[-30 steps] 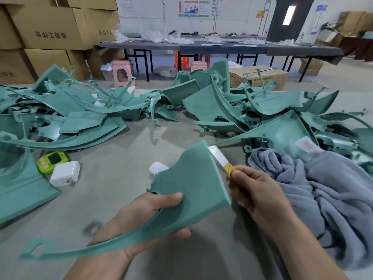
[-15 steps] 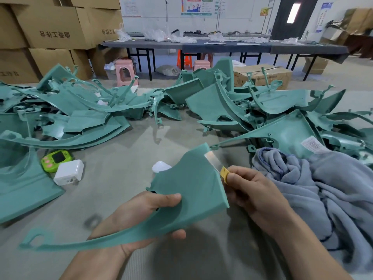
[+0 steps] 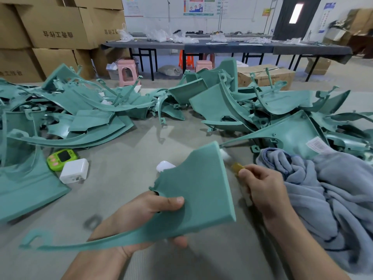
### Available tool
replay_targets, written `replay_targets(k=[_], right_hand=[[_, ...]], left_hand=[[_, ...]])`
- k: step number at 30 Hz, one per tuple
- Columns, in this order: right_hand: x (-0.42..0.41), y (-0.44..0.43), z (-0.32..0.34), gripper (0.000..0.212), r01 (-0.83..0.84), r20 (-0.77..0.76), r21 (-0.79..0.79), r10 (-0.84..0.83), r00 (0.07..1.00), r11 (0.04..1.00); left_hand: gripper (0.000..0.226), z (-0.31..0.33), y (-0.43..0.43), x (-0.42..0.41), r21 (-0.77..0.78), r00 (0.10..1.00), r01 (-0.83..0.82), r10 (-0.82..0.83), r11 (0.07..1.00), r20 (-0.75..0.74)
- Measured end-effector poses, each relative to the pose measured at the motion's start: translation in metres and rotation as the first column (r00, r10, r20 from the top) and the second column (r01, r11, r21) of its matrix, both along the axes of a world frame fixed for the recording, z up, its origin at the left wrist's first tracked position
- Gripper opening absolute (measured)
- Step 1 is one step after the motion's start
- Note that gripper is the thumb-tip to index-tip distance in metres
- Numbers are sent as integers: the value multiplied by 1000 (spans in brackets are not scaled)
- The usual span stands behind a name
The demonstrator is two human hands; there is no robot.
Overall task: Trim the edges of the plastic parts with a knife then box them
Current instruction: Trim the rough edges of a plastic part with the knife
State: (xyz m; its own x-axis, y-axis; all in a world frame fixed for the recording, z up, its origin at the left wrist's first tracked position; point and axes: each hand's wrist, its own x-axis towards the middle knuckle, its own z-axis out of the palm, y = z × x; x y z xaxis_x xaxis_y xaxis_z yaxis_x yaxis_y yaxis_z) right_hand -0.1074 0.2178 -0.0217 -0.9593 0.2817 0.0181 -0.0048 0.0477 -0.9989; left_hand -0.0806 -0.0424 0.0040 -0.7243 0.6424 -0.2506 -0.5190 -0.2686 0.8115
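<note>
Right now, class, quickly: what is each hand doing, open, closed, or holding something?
Left hand: holds the green plastic part.
Right hand: grips the knife, blade by the part's upper right edge.

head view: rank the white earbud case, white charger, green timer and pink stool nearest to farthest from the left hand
1. white earbud case, just beyond the left hand
2. white charger, off to its left
3. green timer, just past the charger
4. pink stool, far back by the tables

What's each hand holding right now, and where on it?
The left hand grips the green plastic part near its notched left edge, thumb on top. The right hand holds the knife by its handle.
</note>
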Motion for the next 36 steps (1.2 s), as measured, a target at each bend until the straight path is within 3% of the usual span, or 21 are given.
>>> replay_targets(k=[2, 4, 7, 11, 14, 17, 20, 23, 26, 30, 33, 36], right_hand=[[2, 0, 2, 29, -5, -18, -126, 2, 1000, 992], [8, -1, 10, 30, -113, -3, -334, 119, 993, 936], [18, -8, 17, 15, -305, -40, -456, 323, 945, 836], [23, -19, 14, 14, -458, -124, -329, 443, 888, 826], [24, -28, 12, 18, -481, -158, -182, 457, 875, 858], [20, -32, 9, 17, -292, -216, 56, 297, 930, 955], [19, -26, 10, 19, -124, -297, 192, 178, 938, 974], [27, -31, 10, 17, -290, -266, 239, 350, 898, 927], [33, -45, 8, 15, -459, -126, 373, 534, 836, 806], [33, -46, 8, 15, -555, 25, 488, 625, 780, 673], [34, -46, 10, 15, -608, 59, 459, 660, 749, 648], [33, -48, 11, 15, -630, 48, 408, 673, 738, 661]], left_hand=[[54, -1, 4, -4, -51, 976, -209, 212, 977, 54], [46, -1, 6, -11, -75, 898, -411, 418, 908, 138], [37, 0, 6, -17, -35, 809, -548, 540, 836, 231], [25, -1, 7, -14, -82, 805, -535, 537, 841, 250], [31, -3, 11, -14, -101, 818, -511, 518, 854, 250], [37, -2, 16, -12, -98, 835, -486, 494, 869, 240], [30, -1, 19, -14, -64, 780, -564, 557, 823, 286], [37, 0, 17, -18, -1, 720, -655, 624, 756, 303], [51, 1, 20, -17, 32, 696, -689, 648, 724, 308], [39, 0, 23, -12, 35, 683, -710, 674, 704, 281], [24, -1, 27, -7, 49, 675, -720, 683, 692, 279], [24, 0, 32, -4, 75, 637, -755, 702, 651, 318]])
